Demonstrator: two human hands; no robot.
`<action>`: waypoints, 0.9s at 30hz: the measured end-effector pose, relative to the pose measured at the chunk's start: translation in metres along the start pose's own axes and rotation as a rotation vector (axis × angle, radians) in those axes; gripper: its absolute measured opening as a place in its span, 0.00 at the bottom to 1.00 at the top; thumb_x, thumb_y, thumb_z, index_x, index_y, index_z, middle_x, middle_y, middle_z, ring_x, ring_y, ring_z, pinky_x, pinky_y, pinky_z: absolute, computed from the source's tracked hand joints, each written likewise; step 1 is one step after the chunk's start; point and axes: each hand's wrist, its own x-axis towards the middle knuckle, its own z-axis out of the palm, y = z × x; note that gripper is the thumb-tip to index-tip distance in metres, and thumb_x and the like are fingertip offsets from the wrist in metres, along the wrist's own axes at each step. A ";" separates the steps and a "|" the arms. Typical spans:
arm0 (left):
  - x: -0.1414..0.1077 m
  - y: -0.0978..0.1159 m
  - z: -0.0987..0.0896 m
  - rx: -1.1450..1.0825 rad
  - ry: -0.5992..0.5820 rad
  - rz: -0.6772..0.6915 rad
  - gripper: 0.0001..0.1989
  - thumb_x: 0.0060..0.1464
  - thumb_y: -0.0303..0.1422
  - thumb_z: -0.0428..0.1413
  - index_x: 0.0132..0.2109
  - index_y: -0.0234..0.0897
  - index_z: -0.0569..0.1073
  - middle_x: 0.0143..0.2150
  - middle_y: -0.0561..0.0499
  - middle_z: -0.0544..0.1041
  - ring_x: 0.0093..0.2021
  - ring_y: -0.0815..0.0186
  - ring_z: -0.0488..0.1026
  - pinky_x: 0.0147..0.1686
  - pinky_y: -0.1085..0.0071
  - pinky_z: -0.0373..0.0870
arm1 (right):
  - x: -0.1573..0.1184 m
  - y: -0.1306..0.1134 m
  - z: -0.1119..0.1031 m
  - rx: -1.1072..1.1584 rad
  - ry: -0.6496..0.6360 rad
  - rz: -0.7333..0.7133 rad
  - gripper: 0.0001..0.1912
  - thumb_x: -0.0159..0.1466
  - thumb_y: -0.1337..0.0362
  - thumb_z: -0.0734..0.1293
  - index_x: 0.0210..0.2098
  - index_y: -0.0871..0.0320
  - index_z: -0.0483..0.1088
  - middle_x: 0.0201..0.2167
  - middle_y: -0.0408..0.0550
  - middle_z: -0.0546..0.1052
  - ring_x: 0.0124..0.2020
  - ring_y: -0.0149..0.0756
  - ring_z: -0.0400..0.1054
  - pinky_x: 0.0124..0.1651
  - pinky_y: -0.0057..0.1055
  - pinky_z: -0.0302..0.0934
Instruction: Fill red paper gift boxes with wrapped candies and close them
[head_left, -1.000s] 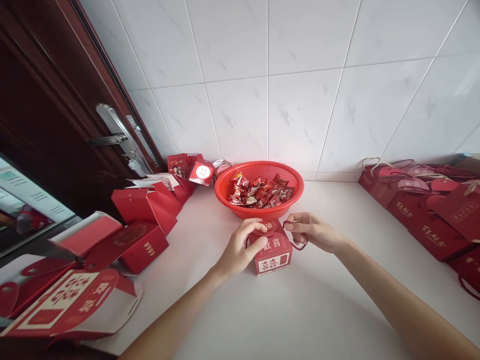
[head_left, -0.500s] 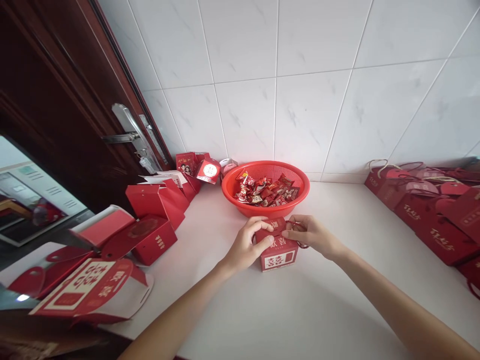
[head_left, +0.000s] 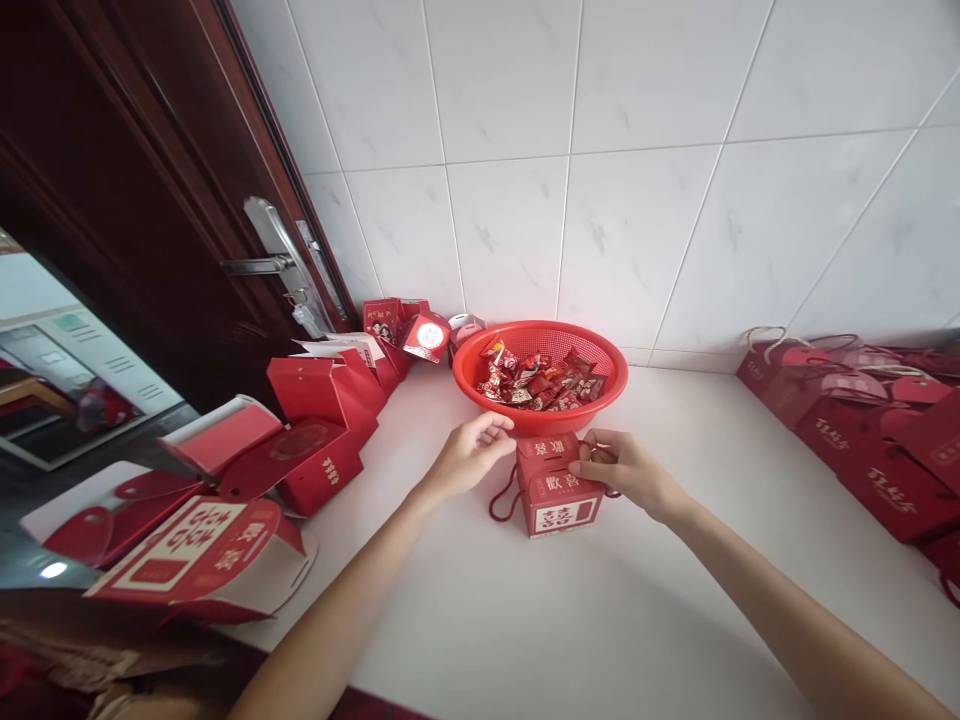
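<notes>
A small closed red gift box (head_left: 561,485) with white characters and a pale label on its front stands on the white tabletop. My right hand (head_left: 626,470) grips its right top edge, thumb on the lid, with dark red cord at the curled fingers. On the left side a loop of the cord hangs out. My left hand (head_left: 476,455) is off the box, just beside its upper left corner, fingers loosely bent and holding nothing. Right behind the box sits a red plastic basket (head_left: 465,375) with many wrapped candies (head_left: 540,380) in it.
Several open red boxes (head_left: 315,450) line the left side of the table, one with a white flap nearest me. Red gift bags (head_left: 847,430) with cord handles stand in a row at the right. A tiled wall (head_left: 510,230) closes the back; a dark wooden door (head_left: 150,150) stands left.
My left hand has let go of the box and moved to the left, uncovering the box's left side and its cord loop. My right hand stays on the box. The view has shifted slightly.
</notes>
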 end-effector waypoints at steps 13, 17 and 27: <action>0.000 -0.007 -0.011 -0.032 -0.388 -0.110 0.27 0.43 0.30 0.60 0.54 0.37 0.71 0.39 0.49 0.79 0.42 0.60 0.77 0.43 0.65 0.71 | 0.001 0.002 0.001 -0.018 0.003 -0.023 0.27 0.47 0.45 0.76 0.24 0.56 0.59 0.19 0.38 0.62 0.21 0.26 0.53 0.22 0.26 0.44; -0.001 -0.004 -0.008 -0.093 -0.427 -0.167 0.27 0.42 0.28 0.59 0.53 0.36 0.71 0.33 0.52 0.79 0.36 0.62 0.76 0.41 0.65 0.70 | 0.001 0.002 0.001 -0.009 0.004 -0.026 0.27 0.47 0.45 0.76 0.24 0.56 0.59 0.19 0.37 0.62 0.21 0.26 0.52 0.22 0.26 0.43; -0.003 0.013 -0.032 -0.585 -0.274 0.058 0.18 0.45 0.33 0.59 0.46 0.40 0.76 0.33 0.49 0.80 0.36 0.60 0.78 0.43 0.59 0.73 | 0.002 0.004 -0.001 -0.021 -0.008 -0.021 0.26 0.48 0.46 0.76 0.25 0.56 0.59 0.19 0.38 0.63 0.22 0.26 0.53 0.23 0.27 0.44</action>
